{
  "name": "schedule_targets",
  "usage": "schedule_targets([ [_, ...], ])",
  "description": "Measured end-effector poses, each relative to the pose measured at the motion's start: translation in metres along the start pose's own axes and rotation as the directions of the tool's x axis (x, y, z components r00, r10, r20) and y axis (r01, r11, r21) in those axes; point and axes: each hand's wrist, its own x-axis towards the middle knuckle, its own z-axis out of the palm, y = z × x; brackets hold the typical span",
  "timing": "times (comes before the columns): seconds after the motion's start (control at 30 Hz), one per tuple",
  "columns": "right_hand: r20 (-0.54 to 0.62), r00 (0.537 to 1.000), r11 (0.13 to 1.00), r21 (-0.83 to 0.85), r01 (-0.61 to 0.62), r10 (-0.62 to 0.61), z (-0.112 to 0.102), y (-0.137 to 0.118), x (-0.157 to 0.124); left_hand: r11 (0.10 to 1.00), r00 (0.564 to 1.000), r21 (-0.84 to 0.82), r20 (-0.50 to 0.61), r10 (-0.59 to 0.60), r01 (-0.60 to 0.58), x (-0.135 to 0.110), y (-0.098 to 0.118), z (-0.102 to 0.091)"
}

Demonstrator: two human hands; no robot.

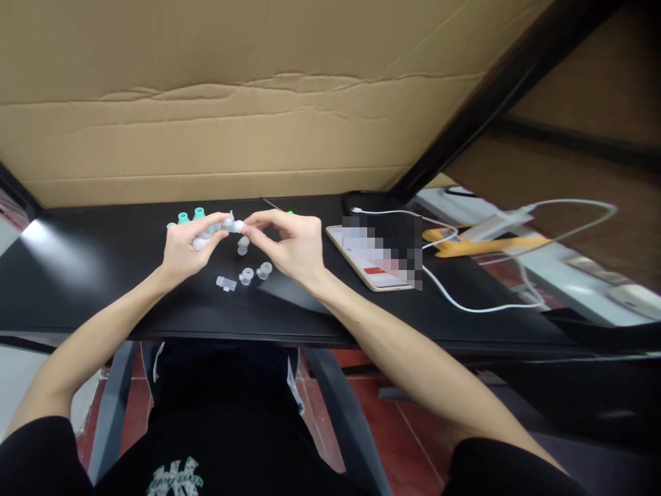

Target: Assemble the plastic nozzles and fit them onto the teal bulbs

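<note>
Over the black table, my left hand (pixel 186 246) is closed around a translucent white plastic fitting (pixel 227 223) with a small nub on top. My right hand (pixel 294 244) pinches a white end piece (pixel 238 226) at the fitting's right side, thumb and forefinger together. Whether the two pieces are joined cannot be seen. A rounded whitish part (pixel 200 243) shows under my left fingers. Behind that hand stand several teal tubular pieces (pixel 199 213), partly covered. Small clear plastic parts lie below: one upright (pixel 243 246), two ring-topped (pixel 246 276), and one on its side (pixel 226 283).
A phone (pixel 361 258), partly pixelated, lies right of my right hand. A white cable (pixel 449 297) loops past it toward a yellow object (pixel 475 244) on a white surface. A cardboard panel (pixel 232 145) rises at the table's (pixel 103 296) back edge.
</note>
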Motion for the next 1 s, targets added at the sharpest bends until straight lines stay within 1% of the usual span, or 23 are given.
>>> schedule_targets([
  [0.1,-0.027,0.997,0.994,-0.092,0.066,-0.069,0.001,-0.003,-0.001,0.999,0.999,0.033,-0.041,0.036,-0.035,-0.003,0.003,0.004],
  [0.17,-0.035,0.996,0.993,-0.09,0.073,-0.077,0.002,-0.004,-0.002,0.999,0.998,0.024,-0.055,0.025,-0.023,-0.004,0.005,0.005],
  [0.23,-0.024,0.999,0.999,-0.034,0.035,-0.036,0.001,-0.005,-0.002,1.0,0.999,-0.003,-0.052,-0.001,0.001,-0.004,0.007,0.005],
  [0.33,0.032,0.999,0.997,0.056,-0.046,0.044,0.0,-0.007,-0.002,0.999,0.999,-0.044,-0.033,-0.009,0.007,-0.003,0.008,0.002],
  [0.4,0.059,0.997,0.996,0.073,-0.053,0.049,-0.003,-0.008,-0.001,0.998,1.0,-0.061,-0.029,0.001,-0.003,-0.002,0.008,-0.001],
  [0.47,0.061,0.998,0.999,0.045,0.0,-0.002,-0.005,-0.009,0.0,0.998,1.0,-0.066,-0.023,0.008,-0.009,-0.003,0.007,-0.002],
  [0.53,0.063,0.994,0.996,-0.013,0.09,-0.089,-0.006,-0.009,0.001,0.998,1.0,-0.057,-0.006,0.017,-0.017,-0.004,0.004,-0.001],
  [0.6,0.097,0.978,0.981,-0.051,0.188,-0.182,-0.005,-0.01,0.002,0.998,0.996,-0.046,0.065,0.053,-0.05,-0.007,0.001,0.003],
  [0.7,0.156,0.943,0.951,-0.051,0.306,-0.295,-0.001,-0.015,0.003,0.992,0.972,-0.054,0.199,0.122,-0.113,-0.011,-0.001,0.012],
  [0.77,0.153,0.934,0.941,-0.059,0.333,-0.322,0.0,-0.018,0.005,0.992,0.97,-0.059,0.209,0.122,-0.112,-0.012,0.002,0.016],
  [0.8,0.143,0.938,0.943,-0.063,0.326,-0.315,-0.001,-0.019,0.006,0.994,0.975,-0.058,0.195,0.104,-0.094,-0.011,0.004,0.016],
  [0.87,0.12,0.957,0.96,-0.059,0.274,-0.265,-0.005,-0.017,0.009,0.997,0.984,-0.068,0.169,0.057,-0.046,-0.007,0.008,0.012],
  [0.93,0.094,0.981,0.983,-0.064,0.174,-0.168,-0.011,-0.008,0.013,0.995,0.985,-0.099,0.171,0.028,-0.011,-0.002,0.011,0.006],
  [1.0,0.069,0.997,0.993,-0.114,0.042,-0.034,-0.017,0.01,0.017,0.99,0.981,-0.138,0.196,0.005,0.023,0.002,0.011,0.0],
])
